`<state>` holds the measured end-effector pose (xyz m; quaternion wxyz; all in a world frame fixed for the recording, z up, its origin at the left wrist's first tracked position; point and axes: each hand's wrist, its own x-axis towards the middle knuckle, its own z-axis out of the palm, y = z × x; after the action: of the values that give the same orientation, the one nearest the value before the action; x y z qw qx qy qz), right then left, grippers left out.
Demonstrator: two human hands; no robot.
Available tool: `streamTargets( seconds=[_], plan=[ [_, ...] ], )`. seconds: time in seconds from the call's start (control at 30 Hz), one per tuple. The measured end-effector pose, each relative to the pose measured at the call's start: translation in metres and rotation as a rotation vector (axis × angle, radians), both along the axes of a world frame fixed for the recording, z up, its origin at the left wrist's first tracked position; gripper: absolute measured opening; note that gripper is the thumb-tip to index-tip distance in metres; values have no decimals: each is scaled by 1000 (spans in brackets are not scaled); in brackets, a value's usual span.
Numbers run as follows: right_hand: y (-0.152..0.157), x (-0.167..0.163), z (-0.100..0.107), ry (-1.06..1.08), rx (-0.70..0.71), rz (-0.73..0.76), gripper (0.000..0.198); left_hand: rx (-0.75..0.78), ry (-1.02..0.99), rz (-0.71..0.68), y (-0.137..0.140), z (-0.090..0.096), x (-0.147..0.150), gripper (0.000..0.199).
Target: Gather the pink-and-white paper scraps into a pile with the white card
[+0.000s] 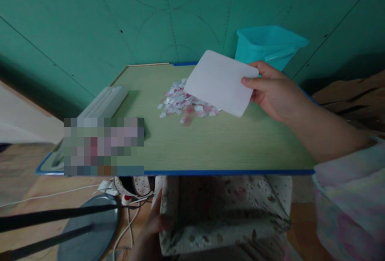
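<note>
My right hand (275, 92) pinches a white rounded-corner rectangular sheet (221, 82) by its right edge, thumb on top. The sheet is tilted over the table and covers part of a heap of small white and pinkish paper-like scraps (183, 102). Low in the view, my left hand (153, 227) grips the left side of a patterned fabric bin (198, 239), its thumb against the wall. The bin's open top sits just below the table's front edge, and its far side is hidden under the table. Some fingers of the left hand are out of sight.
The pale green table (228, 148) has a blue front edge. A turquoise bin (267, 42) stands at the back right against the green wall. A long whitish object (105, 102) lies on the left, beside a pixelated patch. A round stool (90, 229) and white cables are below.
</note>
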<state>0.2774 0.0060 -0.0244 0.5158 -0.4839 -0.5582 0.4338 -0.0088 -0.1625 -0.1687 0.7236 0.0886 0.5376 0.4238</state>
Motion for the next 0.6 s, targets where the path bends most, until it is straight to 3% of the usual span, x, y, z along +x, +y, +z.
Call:
streamTargets(
  seconds=[0.2, 0.33, 0.43, 0.6],
  plan=[
    [0, 4, -1, -93, -52, 32, 15, 25, 56, 39, -8, 6, 5, 61],
    [-3, -3, -7, -175, -42, 110, 17, 33, 18, 62, -11, -3, 1, 64],
    [-6, -7, -7, -225, -72, 184, 18, 56, 43, 3, -6, -11, -6, 65],
    [-9, -7, -4, -131, -80, 183, 17, 98, 106, -50, 0, -19, -12, 57]
  ],
)
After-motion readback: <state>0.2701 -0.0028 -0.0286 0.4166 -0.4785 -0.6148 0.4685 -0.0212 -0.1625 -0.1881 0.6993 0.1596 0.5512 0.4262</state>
